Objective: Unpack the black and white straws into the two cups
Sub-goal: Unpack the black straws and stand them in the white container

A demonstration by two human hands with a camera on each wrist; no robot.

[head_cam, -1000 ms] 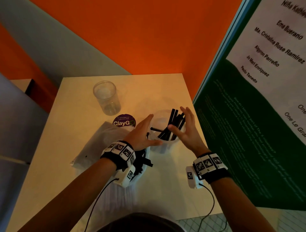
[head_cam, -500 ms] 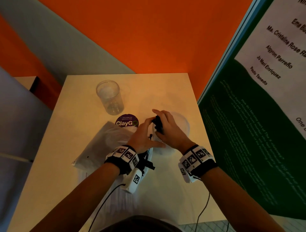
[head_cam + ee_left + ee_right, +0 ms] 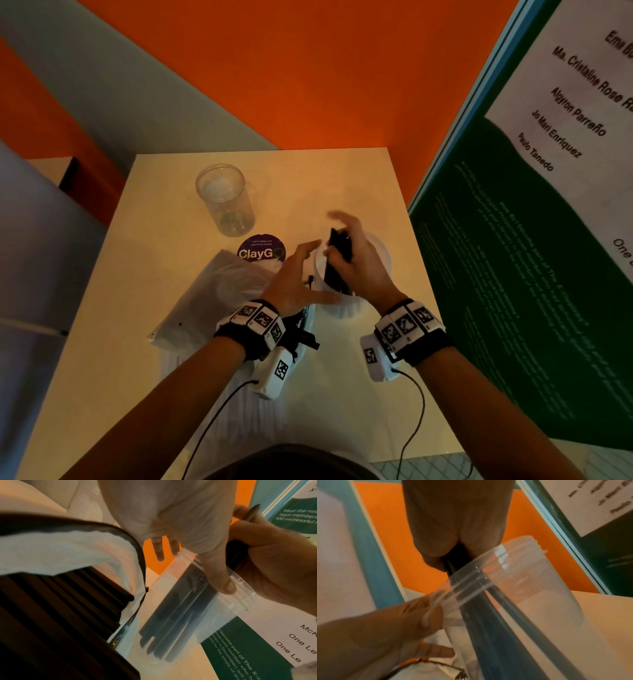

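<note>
A clear cup point(image 3: 378, 251) stands at the middle right of the table with a bundle of black straws point(image 3: 339, 263) in it. My right hand point(image 3: 356, 263) grips the top of that bundle; in the right wrist view the straws point(image 3: 489, 618) run from my palm down into the cup point(image 3: 530, 588). My left hand point(image 3: 301, 274) rests with straight fingers and thumb point(image 3: 217, 574) against the cup's left side point(image 3: 240, 601). A second clear cup point(image 3: 226, 202) stands empty at the back left. More black straws point(image 3: 60, 608) lie in a zip pouch under my left wrist.
A frosted plastic bag point(image 3: 212, 298) lies left of my left hand, beside a purple round sticker point(image 3: 262, 248). White straws point(image 3: 253, 407) lie near the table's front edge. A green and white poster board point(image 3: 531, 274) stands along the right edge, an orange wall behind.
My right hand, open over the fanned black straws a second ago, has closed round them and gathered them into one bundle. My left hand stays at the cup.
</note>
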